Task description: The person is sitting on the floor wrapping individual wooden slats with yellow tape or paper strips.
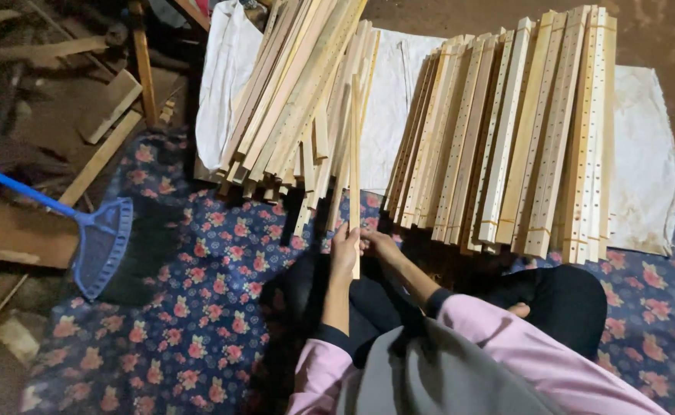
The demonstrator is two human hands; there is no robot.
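Hands (pixel 344 253) (pixel 379 244) are closed on one wooden slat (pixel 354 165) at frame centre; sorting is underway; placement onto the drilled stack (pixel 506 131) seems next.

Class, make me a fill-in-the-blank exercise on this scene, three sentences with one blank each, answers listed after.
1. Both hands, left hand and right hand, hold one thin wooden ____.
2. The broom lying at the left has a ____ handle and head.
3. The stacked slats rest on a ____ cloth.

Missing words: slat; blue; white
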